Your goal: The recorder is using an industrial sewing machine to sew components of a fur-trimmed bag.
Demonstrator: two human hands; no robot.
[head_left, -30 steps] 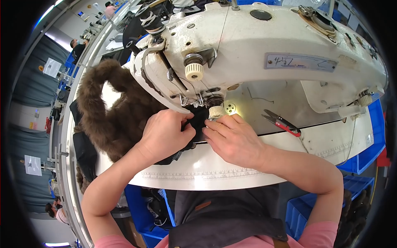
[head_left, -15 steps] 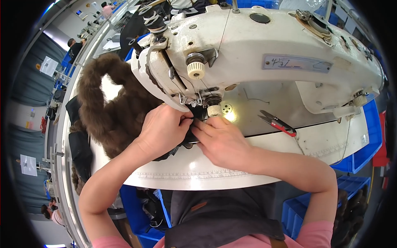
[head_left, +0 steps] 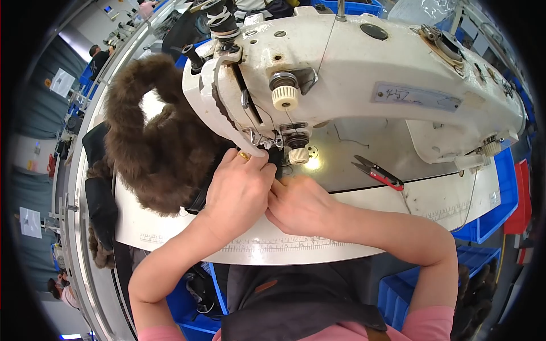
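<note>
Close to the needle of a white sewing machine (head_left: 352, 74), my two hands are side by side. My left hand (head_left: 239, 190), with a ring on one finger, is closed on black fabric (head_left: 276, 156) that shows just beyond its fingertips. Touching it, my right hand (head_left: 301, 207) has its fingers curled in at the same fabric; the fingertips are largely hidden. A fluffy brown fur piece (head_left: 176, 153), looped around an opening, is joined or laid against the black fabric to the left of my left hand. The presser foot is partly hidden.
Red and black thread snips (head_left: 378, 173) lie on the machine bed to the right. A ruler scale (head_left: 267, 246) runs along the table's front edge. Blue bins (head_left: 392, 290) stand below and at right. More dark fabric (head_left: 101, 199) hangs at the table's left edge.
My left hand has turned back-up and shifted slightly right and nearer. My right fingers, stretched forward earlier, are now curled in against the left hand. The view has shifted slightly.
</note>
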